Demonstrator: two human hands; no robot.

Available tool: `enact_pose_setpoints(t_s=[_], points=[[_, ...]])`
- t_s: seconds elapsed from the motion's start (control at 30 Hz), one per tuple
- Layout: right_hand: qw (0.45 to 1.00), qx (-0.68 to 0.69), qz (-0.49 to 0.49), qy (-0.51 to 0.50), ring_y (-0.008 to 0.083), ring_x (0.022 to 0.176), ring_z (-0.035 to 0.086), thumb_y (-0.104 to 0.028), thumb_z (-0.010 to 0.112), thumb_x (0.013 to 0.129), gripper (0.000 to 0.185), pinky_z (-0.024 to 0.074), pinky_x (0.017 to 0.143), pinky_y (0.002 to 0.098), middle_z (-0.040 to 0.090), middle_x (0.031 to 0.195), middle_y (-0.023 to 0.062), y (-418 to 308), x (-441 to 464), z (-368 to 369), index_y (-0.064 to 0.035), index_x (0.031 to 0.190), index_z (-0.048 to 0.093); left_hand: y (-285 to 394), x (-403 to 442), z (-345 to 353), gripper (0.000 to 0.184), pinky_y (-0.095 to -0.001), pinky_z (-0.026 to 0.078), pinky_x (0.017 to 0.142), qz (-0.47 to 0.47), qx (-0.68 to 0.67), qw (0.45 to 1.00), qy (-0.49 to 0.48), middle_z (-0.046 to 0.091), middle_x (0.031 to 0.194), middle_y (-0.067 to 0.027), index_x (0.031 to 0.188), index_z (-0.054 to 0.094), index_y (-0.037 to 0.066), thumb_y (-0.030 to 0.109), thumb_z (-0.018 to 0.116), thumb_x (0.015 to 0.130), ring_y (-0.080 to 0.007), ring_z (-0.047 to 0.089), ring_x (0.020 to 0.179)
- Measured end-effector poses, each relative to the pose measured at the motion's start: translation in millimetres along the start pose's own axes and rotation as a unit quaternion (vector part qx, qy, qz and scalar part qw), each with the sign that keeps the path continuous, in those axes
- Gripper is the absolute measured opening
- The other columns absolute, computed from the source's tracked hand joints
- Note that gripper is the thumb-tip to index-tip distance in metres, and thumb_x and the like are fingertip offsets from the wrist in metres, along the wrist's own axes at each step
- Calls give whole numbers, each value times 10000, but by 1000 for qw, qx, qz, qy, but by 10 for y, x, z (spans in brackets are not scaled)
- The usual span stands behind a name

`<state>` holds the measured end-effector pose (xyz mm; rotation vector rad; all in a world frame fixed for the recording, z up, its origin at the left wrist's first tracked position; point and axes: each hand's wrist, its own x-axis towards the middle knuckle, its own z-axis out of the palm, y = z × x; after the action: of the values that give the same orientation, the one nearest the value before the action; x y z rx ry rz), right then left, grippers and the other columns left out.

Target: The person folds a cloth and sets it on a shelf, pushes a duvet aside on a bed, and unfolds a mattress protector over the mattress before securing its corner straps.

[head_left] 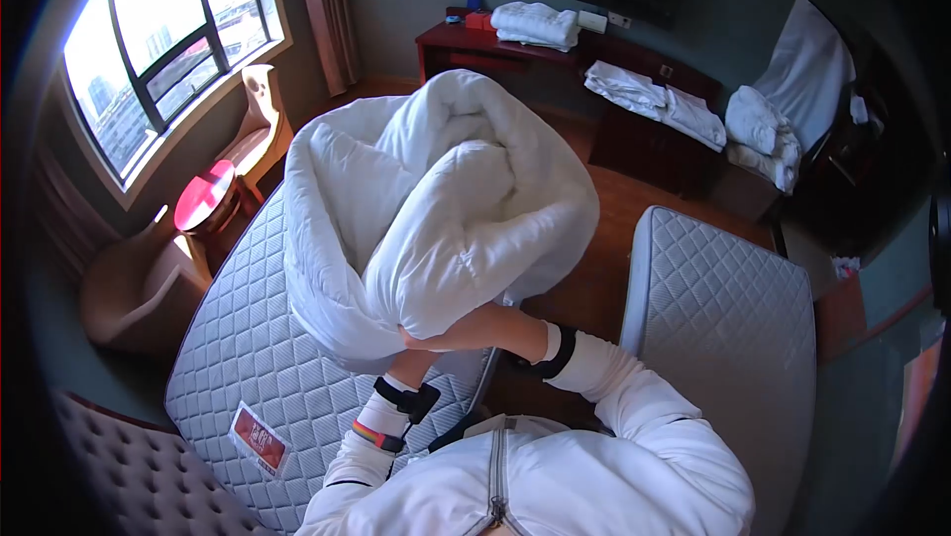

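Observation:
A bulky white duvet [451, 229], bunched into a loose bundle, is held up in front of me over the left mattress [238, 308]. Under its near edge, my right hand [461, 330] reaches in from the right and grips the fabric, its fingertips partly covered. My left hand [412, 366] comes up from below, close beside the right one. Most of that hand is hidden by the duvet, which it appears to hold from underneath.
A second mattress [718, 288] lies to the right, across a strip of wooden floor [594, 283]. Left stand a round red table [205, 197] and two armchairs [256, 135] by the window. Along the far wall, a dark red desk [451, 41] carries folded white bedding [535, 23].

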<state>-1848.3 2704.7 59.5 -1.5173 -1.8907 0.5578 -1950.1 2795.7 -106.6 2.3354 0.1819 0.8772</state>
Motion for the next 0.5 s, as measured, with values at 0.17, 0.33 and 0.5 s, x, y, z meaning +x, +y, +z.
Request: enact_pose_setpoints(t_s=[0.17, 0.33, 0.5], points=[[992, 104, 68, 36, 329, 910, 621, -336, 633, 784, 385, 476, 839, 381, 656, 942, 200, 692, 425, 484, -27, 1014, 632, -386, -282, 70, 449, -453, 347, 1038, -158, 62, 970, -175, 499, 1291, -229, 1281, 483, 13, 115, 553, 850, -383, 448, 1224], [980, 129, 146, -32, 301, 951, 626, -284, 633, 803, 444, 481, 849, 351, 653, 1038, 184, 1513, 430, 1063, -18, 1153, 575, -888, -877, 279, 575, -479, 366, 1016, -226, 80, 948, -209, 453, 1300, -259, 1316, 407, -17, 140, 609, 801, -433, 427, 1205], [909, 291, 177, -242, 257, 976, 628, -247, 581, 865, 408, 473, 881, 356, 649, 1094, 147, 2050, -186, 924, -21, 1204, 547, -1085, -1030, 130, 653, -484, 419, 964, -297, 136, 923, -205, 446, 1278, -257, 1316, 373, -25, 173, 662, 764, -455, 448, 1162]])
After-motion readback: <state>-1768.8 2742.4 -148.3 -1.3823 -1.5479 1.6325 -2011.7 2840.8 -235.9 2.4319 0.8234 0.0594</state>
